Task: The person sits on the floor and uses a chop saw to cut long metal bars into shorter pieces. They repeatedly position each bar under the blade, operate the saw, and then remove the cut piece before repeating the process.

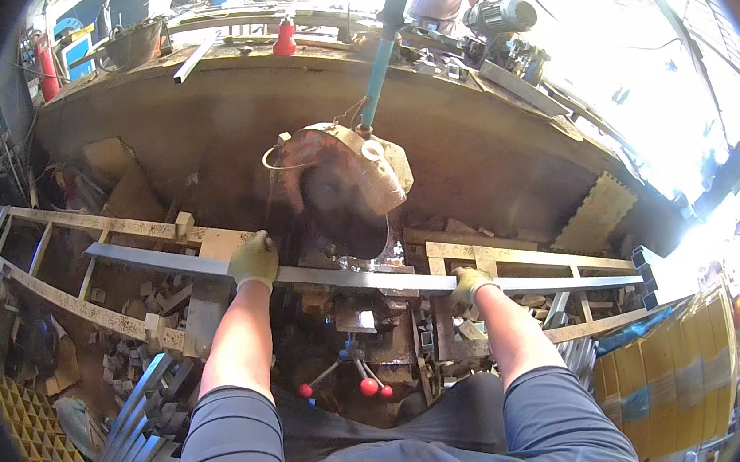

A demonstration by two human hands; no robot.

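A long silver metal tube [348,278] lies crosswise in front of me, passing under a large cut-off saw [336,158]. My left hand [254,260], in a pale work glove, is closed around the tube to the left of the blade. To the right of the saw, my gloved right hand [471,284] grips the same tube. The dark round blade [346,211] hangs under its dusty guard; whether it touches the tube I cannot tell. Below the tube sits a clamp handle with red knobs [368,387], touched by neither hand.
Ladder-like metal rails [83,299] support the left side, with another frame [533,260] at right. Offcuts [136,347] litter the area below. Metal profiles [135,423] lean at lower left. Beyond a brown wall [197,96], a motor [501,15] sits on a bench.
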